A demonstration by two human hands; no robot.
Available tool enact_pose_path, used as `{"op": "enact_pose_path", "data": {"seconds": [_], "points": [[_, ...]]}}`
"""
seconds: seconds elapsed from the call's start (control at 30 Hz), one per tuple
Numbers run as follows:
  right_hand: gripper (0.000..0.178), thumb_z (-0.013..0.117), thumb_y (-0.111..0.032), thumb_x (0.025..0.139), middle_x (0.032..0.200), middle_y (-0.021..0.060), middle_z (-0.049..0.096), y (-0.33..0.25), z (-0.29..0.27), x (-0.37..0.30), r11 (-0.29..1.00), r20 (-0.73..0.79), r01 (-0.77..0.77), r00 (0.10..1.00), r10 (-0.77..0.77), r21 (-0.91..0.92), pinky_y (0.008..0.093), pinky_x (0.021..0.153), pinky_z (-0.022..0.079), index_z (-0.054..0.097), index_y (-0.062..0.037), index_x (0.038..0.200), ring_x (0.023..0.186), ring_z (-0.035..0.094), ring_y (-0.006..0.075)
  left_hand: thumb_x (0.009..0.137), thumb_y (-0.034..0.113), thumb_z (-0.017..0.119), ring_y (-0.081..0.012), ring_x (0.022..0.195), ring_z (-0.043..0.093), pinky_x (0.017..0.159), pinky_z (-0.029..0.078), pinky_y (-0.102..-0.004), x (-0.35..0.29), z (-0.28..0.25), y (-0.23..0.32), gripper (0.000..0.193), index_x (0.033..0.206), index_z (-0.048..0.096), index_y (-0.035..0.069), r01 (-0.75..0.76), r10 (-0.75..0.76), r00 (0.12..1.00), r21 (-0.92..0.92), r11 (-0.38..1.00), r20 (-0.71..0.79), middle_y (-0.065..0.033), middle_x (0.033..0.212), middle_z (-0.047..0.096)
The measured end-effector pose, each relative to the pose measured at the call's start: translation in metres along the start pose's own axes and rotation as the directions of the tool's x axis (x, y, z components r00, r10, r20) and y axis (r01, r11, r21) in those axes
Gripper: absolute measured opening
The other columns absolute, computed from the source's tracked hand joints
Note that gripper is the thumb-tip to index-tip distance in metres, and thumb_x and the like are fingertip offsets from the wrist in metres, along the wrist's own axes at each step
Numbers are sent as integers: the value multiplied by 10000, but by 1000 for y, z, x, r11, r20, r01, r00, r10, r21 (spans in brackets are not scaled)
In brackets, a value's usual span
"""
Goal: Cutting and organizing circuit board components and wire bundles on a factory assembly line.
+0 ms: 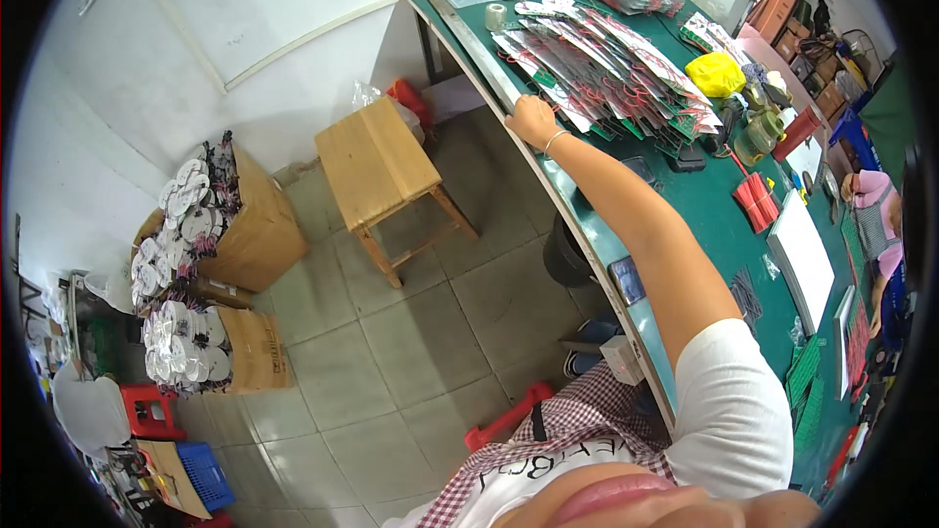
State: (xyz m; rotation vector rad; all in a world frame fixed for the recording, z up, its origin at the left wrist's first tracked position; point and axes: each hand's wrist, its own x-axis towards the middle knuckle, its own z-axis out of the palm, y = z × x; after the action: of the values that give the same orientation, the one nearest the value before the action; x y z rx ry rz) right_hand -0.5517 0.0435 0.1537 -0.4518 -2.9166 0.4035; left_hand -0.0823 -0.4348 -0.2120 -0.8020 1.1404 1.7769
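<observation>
My right hand (533,121), with a thin bracelet on its wrist, reaches out along the arm and grips the near edge of the long green workbench (704,198). Just beyond its fingers lies a spread of green circuit boards with red wires and white round parts (606,59), laid in overlapping rows. My left hand is out of sight. My white sleeve and a checked garment fill the lower right.
A wooden stool (377,161) stands on the tiled floor left of the bench. Cardboard boxes heaped with white round parts (210,225) sit by the wall. On the bench lie a yellow cloth (716,73), tape rolls (758,132) and white sheets (807,254). Another person (873,210) sits at far right.
</observation>
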Motion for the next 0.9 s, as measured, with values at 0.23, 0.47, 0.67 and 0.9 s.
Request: {"op": "enact_pose_path", "data": {"seconds": [0.23, 0.47, 0.67, 0.9], "points": [[216, 583, -190, 774, 950, 158, 611, 5, 15, 0, 903, 4, 137, 989, -149, -408, 374, 757, 503, 696, -15, 832, 976, 503, 314, 913, 274, 512, -209, 988, 575, 839, 470, -354, 14, -35, -53, 346, 1185, 519, 62, 155, -155, 988, -50, 987, 20, -82, 1122, 591], [472, 641, -417, 767, 1080, 211, 557, -9, -20, -22, 921, 55, 169, 986, -160, -351, 470, 839, 469, 637, -27, 1034, 1060, 512, 346, 921, 184, 456, -207, 1005, 577, 853, 457, -351, 7, 79, 78, 298, 1182, 520, 56, -68, 61, 992, -61, 996, -110, -93, 1126, 596], [565, 526, -408, 859, 1334, 278, 331, 21, -8, -33, 988, 244, 75, 969, -40, -136, 500, 948, 397, 356, -304, 1388, 1220, 382, 431, 919, 144, 455, -207, 1019, 566, 859, 454, -345, -17, 141, 89, 296, 1196, 515, 57, 25, -20, 995, -53, 998, 94, -86, 1132, 591], [545, 364, -153, 882, 1370, 321, 276, 67, 1, -12, 993, 278, 49, 960, -18, -104, 514, 1024, 306, 282, -158, 1421, 1269, 286, 501, 928, 134, 440, -204, 1008, 571, 854, 464, -337, -54, 105, 59, 321, 1233, 478, 42, 22, -21, 998, 4, 1000, -58, -94, 1139, 587]]}}
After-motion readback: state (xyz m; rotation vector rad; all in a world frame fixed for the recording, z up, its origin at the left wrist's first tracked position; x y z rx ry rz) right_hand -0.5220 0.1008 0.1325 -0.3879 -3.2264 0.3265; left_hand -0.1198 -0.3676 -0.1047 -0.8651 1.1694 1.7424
